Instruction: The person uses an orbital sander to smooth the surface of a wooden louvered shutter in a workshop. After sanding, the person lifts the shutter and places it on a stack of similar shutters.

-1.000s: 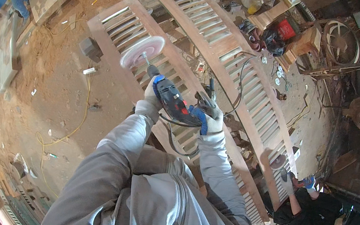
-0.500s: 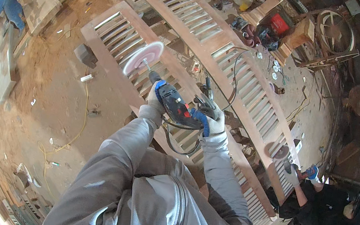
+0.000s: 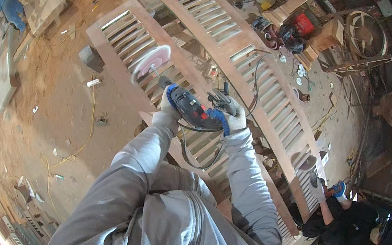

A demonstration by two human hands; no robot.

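Note:
Both my gloved hands are wrapped round a dark power drill with red marks. My left hand grips its front, just behind the chuck. My right hand closes on the rear handle, where a black cable loops down. A pale pink sanding disc, blurred at its rim, sits on the drill's shaft. It is over the slats of a slatted wooden panel; whether it touches them I cannot tell.
A second long slatted panel runs alongside to the right. At its near right end a person in black holds a tool against it. A yellow cord crosses the dusty floor, and a grey block stands beside the first panel.
My hands and the drill have shifted very slightly to the left, the disc with them. My grip is the same.

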